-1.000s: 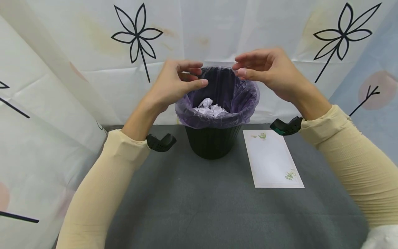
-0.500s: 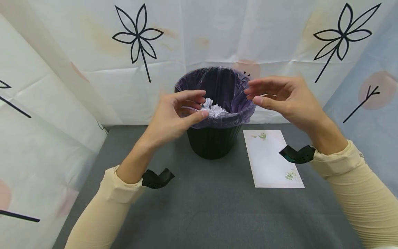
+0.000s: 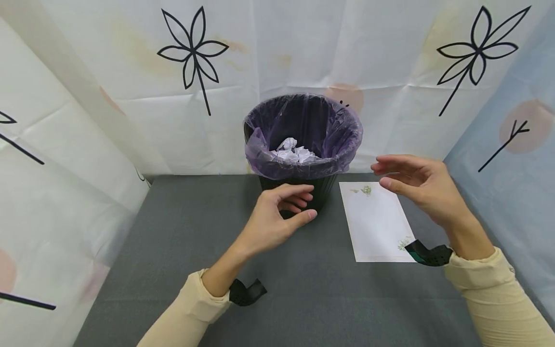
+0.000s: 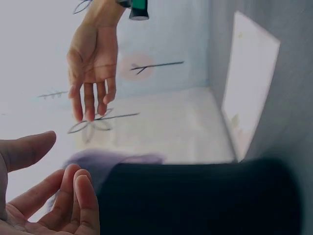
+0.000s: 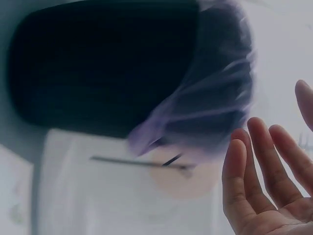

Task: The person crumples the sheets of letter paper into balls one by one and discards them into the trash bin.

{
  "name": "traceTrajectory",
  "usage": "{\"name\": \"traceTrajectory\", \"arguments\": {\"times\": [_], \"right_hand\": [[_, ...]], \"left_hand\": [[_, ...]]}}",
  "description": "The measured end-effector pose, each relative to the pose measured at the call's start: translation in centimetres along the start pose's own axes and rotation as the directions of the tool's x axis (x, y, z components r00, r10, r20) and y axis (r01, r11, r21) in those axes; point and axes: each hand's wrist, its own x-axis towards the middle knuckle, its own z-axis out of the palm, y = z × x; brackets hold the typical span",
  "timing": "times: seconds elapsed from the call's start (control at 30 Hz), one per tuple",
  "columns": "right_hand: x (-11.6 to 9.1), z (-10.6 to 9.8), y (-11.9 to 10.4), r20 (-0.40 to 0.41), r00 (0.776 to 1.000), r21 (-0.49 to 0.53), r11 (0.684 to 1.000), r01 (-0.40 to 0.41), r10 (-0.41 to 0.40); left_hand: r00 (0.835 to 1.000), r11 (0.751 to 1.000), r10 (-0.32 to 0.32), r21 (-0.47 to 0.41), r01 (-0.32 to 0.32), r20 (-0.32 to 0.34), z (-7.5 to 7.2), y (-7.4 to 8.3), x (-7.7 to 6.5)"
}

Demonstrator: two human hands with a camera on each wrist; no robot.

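A dark trash can (image 3: 323, 185) with a purple plastic liner (image 3: 299, 168) folded over its rim stands at the back of the table. Several crumpled white papers (image 3: 292, 153) lie inside it. My left hand (image 3: 277, 219), fingers loosely bent and holding nothing, is in front of the can and overlaps its lower part in the head view. To the right of the can hovers my right hand (image 3: 422, 188), also holding nothing, its fingers relaxed and thumb apart. A flat white sheet of paper (image 3: 375, 221) with green plant prints lies below and left of it.
The grey tabletop (image 3: 312, 299) runs from the front to white fabric walls (image 3: 143, 130) with flower drawings at the back and left. A bluish panel (image 3: 511, 159) closes the right side. Dark wrist mounts (image 3: 249, 293) sit on both forearms.
Both hands have drawn back from above the can's rim toward the front. The left also drifted right, the right moved outward. The liner's rim and the papers inside are now uncovered.
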Motion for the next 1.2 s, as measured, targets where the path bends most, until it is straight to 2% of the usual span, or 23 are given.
{"name": "traceTrajectory", "arguments": {"times": [0.17, 0.27, 0.43, 0.57, 0.7, 0.8, 0.93, 1.1, 1.2], "right_hand": [[-2.1, -1.1, 3.2, -0.082, 0.988, -0.118, 0.983, -0.141, 0.132], [-3.2, -1.8, 5.1, -0.093, 0.978, -0.201, 0.959, -0.201, 0.185], [-4.8, -2.7, 8.2, -0.106, 0.956, -0.260, 0.920, -0.293, 0.274], [-6.1, -3.3, 10.3, -0.144, 0.932, -0.341, 0.867, -0.362, 0.333], [-7.2, -4.0, 12.3, -0.189, 0.912, -0.434, 0.802, -0.410, 0.364], [-7.8, -4.4, 13.7, -0.233, 0.887, -0.476, 0.749, -0.461, 0.398], [-8.4, -4.9, 15.1, -0.279, 0.848, -0.513, 0.677, -0.528, 0.450], [-8.6, -5.3, 16.4, -0.327, 0.803, -0.543, 0.597, -0.591, 0.498], [-8.5, -5.4, 16.8, -0.331, 0.788, -0.541, 0.580, -0.610, 0.520]], "left_hand": [[0.996, 0.996, -0.085, -0.016, 0.085, 0.034, 3.0, -3.0, -0.9], [0.991, 0.992, -0.127, -0.014, 0.128, 0.049, 4.5, -4.7, -1.4], [0.978, 0.980, -0.200, 0.017, 0.199, 0.060, 6.8, -7.2, -2.1], [0.963, 0.964, -0.262, 0.063, 0.258, 0.068, 8.6, -8.9, -2.4], [0.959, 0.955, -0.276, 0.129, 0.266, 0.067, 10.5, -10.3, -2.5], [0.952, 0.943, -0.299, 0.173, 0.285, 0.062, 11.8, -10.9, -2.3], [0.934, 0.917, -0.353, 0.222, 0.332, 0.059, 13.4, -11.2, -1.9], [0.936, 0.893, -0.349, 0.320, 0.316, 0.048, 15.4, -11.7, -1.2], [0.941, 0.869, -0.338, 0.396, 0.297, 0.035, 16.3, -12.2, -0.8]]}}
